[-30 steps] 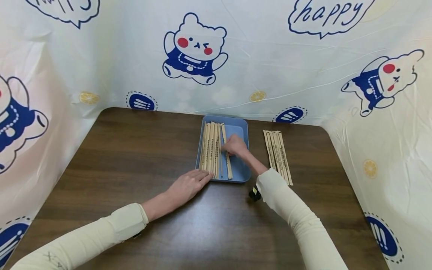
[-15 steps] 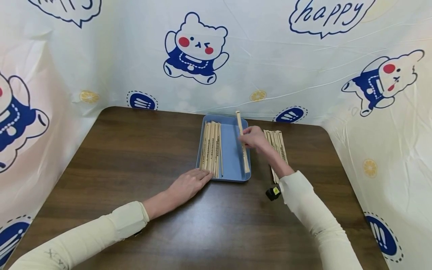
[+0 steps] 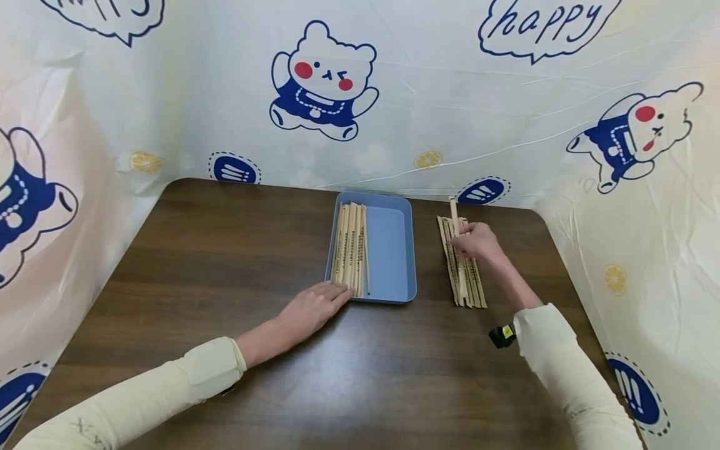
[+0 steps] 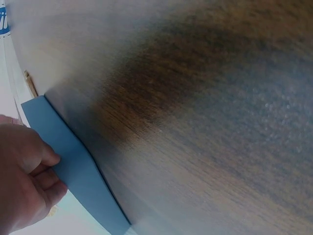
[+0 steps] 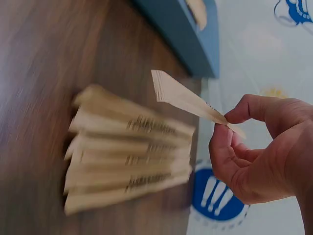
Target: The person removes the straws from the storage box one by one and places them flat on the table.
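A blue tray (image 3: 397, 294) stands on the brown table with several long paper-wrapped sticks (image 3: 350, 244) lined up along its left side. My left hand (image 3: 312, 311) holds the tray at its near left corner; in the left wrist view, bent fingers (image 4: 55, 188) lie against the tray's outer wall. Right of the tray, my right hand (image 3: 478, 242) pinches one paper-wrapped stick (image 5: 183, 95) between thumb and fingertips. That stick is over a row of several similar wrapped sticks (image 5: 129, 156) on the table. Printed lettering shows on their wrappers, and what is inside them is hidden.
The brown table (image 3: 281, 400) reaches to a patterned curtain (image 3: 185, 112) behind it and at both sides. A small black device (image 3: 502, 335) sits at the right wrist, beside the rolled sleeve.
My right hand has picked one wrapped stick out of the tray and carried it right, over the row on the table. The left hand stays at the tray corner.
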Demonstrator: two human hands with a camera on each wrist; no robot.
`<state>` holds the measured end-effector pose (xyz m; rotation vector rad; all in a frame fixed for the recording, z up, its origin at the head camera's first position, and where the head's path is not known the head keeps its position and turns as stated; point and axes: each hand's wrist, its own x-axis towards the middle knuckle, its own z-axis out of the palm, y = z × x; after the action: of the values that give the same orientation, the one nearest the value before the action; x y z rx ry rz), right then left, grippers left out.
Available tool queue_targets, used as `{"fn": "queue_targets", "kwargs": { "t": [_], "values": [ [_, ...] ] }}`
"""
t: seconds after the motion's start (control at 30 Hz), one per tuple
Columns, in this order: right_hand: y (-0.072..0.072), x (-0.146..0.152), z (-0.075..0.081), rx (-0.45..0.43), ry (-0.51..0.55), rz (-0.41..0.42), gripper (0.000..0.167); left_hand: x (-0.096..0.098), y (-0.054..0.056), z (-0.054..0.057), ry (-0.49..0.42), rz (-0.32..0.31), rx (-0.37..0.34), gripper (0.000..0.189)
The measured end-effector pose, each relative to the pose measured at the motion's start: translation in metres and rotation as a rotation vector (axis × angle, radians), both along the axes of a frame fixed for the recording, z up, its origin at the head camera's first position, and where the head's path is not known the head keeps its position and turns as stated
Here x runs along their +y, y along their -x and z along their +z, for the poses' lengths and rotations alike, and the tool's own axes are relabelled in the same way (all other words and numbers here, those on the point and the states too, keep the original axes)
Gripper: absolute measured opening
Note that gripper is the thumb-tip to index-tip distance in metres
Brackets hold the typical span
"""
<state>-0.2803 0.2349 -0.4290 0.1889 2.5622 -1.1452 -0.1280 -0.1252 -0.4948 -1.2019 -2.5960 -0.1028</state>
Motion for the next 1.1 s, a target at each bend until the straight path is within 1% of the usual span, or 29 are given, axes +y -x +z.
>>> {"fn": "queue_targets", "kwargs": {
  "t": [0.13, 0.23, 0.33, 0.47, 0.57, 0.93, 1.1],
  "values": [
    [-0.002, 0.021, -0.003, -0.020, -0.053, 0.004, 0.042, 0.000, -0.001, 0.001, 0.007, 0.003, -0.004, 0.047],
    [-0.003, 0.033, -0.009, -0.017, -0.075, -0.011, 0.042, 0.000, -0.001, 0.001, 0.009, 0.005, -0.008, 0.048],
    [-0.003, 0.042, -0.015, -0.005, -0.126, -0.018, 0.038, 0.000, -0.002, 0.002, 0.012, 0.005, -0.013, 0.048],
    [-0.002, 0.051, -0.023, -0.015, -0.161, 0.001, 0.037, -0.001, -0.002, 0.002, 0.009, 0.008, -0.011, 0.048],
    [0.000, 0.054, -0.028, -0.029, -0.159, 0.011, 0.038, -0.001, -0.002, 0.001, 0.002, 0.005, -0.005, 0.048],
    [0.008, 0.063, -0.050, -0.046, -0.096, -0.010, 0.036, -0.001, -0.002, 0.001, -0.014, 0.003, -0.006, 0.047],
    [0.010, 0.064, -0.055, -0.045, -0.089, -0.007, 0.035, -0.001, -0.001, 0.000, -0.013, 0.003, -0.005, 0.047]
  ]
}}
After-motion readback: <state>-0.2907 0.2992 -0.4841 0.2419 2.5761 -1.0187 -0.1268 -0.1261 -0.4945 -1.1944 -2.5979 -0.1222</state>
